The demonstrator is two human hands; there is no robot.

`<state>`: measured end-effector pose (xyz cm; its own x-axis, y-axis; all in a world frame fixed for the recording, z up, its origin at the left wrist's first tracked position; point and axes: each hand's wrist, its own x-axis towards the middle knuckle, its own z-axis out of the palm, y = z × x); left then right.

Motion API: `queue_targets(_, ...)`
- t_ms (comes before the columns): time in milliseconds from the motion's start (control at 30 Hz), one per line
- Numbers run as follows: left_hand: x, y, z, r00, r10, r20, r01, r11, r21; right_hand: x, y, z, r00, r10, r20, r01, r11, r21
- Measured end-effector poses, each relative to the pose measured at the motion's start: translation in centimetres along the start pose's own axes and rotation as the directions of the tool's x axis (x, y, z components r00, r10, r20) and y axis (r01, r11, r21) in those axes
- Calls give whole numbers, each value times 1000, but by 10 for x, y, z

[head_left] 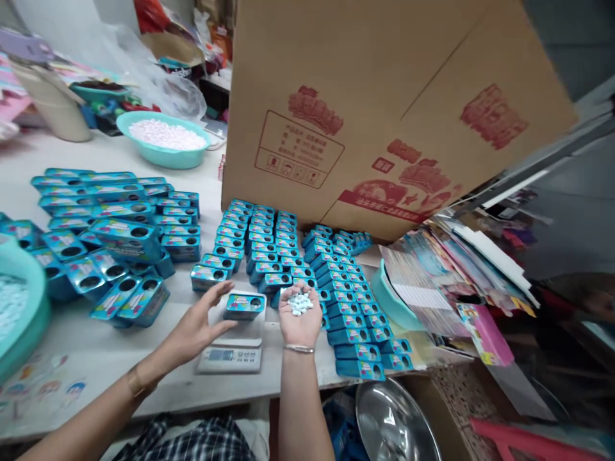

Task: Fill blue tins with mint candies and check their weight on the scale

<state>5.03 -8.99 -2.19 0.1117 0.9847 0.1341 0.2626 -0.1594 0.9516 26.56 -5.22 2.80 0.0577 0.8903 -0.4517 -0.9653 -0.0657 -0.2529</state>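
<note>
A small blue tin [245,305] rests on a white digital scale [232,351] at the table's front edge. My left hand [199,323] hovers just left of the tin, fingers apart and curved toward it, holding nothing. My right hand [300,315] is palm up just right of the tin, cupped around a small heap of white candies [300,303]. Behind the scale stand rows of matching blue tins [262,240], and more rows of tins [353,307] run along the right.
A loose pile of blue tins [108,224] covers the left of the table. A teal bowl of white candies [166,137] sits at the back, another teal bowl [19,307] at far left. A big cardboard box [375,109] stands behind. Printed sheets [446,269] lie right; a metal bowl [394,419] sits below.
</note>
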Motion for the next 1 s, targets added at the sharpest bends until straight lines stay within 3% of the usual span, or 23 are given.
queue_targets(100,-10,24,-26,985,38,-170,-33,999,32,-1,-8,-2,998,-54,39,56,997,-56)
queue_targets(200,-17,39,-51,935,-5,-356,1,1000,-11,-1,-15,-4,995,-86,52,90,993,-74)
queue_targets(333,-22,37,-65,899,-90,-428,55,994,-94,-2,-17,-3,994,-84,66,87,995,-45)
queue_targets(433,-23,30,-63,910,-122,-395,87,991,-106,-3,-16,0,995,-64,81,65,998,-21)
queue_targets(567,-24,23,-58,932,-146,-332,119,988,-99,-5,-16,3,987,-103,122,116,987,-108)
queue_targets(767,-21,16,-51,960,-82,-267,94,995,35,-4,-15,2,984,-142,107,159,970,-183)
queue_targets(900,-14,20,-34,986,31,-164,1,981,192,1,-2,3,992,-89,88,99,988,-122)
queue_targets(1000,-4,24,-17,982,176,-64,-146,934,327,4,12,8,998,-28,53,31,998,-56)
